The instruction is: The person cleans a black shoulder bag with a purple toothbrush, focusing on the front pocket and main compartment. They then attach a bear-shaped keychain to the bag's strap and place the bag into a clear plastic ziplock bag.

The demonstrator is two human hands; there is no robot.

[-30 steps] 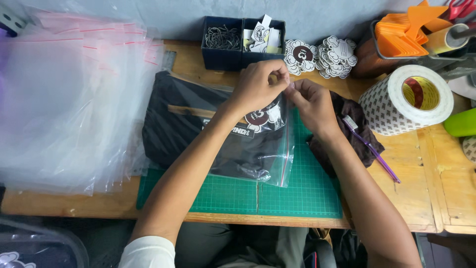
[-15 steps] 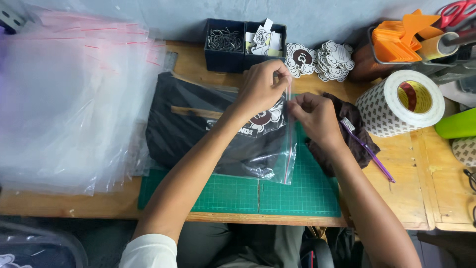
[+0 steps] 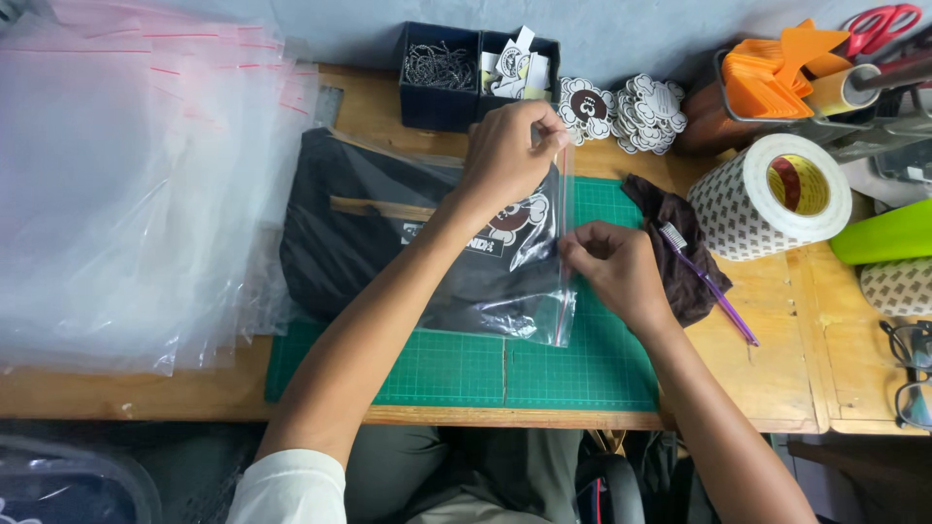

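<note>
A clear zip bag (image 3: pixel 515 291) holding a folded black garment (image 3: pixel 359 243) with a white printed patch lies on a green cutting mat (image 3: pixel 582 369). My left hand (image 3: pixel 510 150) pinches the far end of the bag's red-lined zip edge. My right hand (image 3: pixel 612 272) pinches the same edge lower down, near its middle. Both hands are closed on the seal strip at the bag's right side.
A stack of empty clear zip bags (image 3: pixel 126 194) lies at the left. Two dark bins (image 3: pixel 476 73) and piles of round stickers (image 3: pixel 621 112) stand at the back. A dark cloth (image 3: pixel 680 243), a purple toothbrush (image 3: pixel 709 281), a large tape roll (image 3: pixel 767 199) and glasses (image 3: pixel 908 374) are at the right.
My right hand has slid down the bag's zip edge toward me, away from my left hand, which stays at the far end.
</note>
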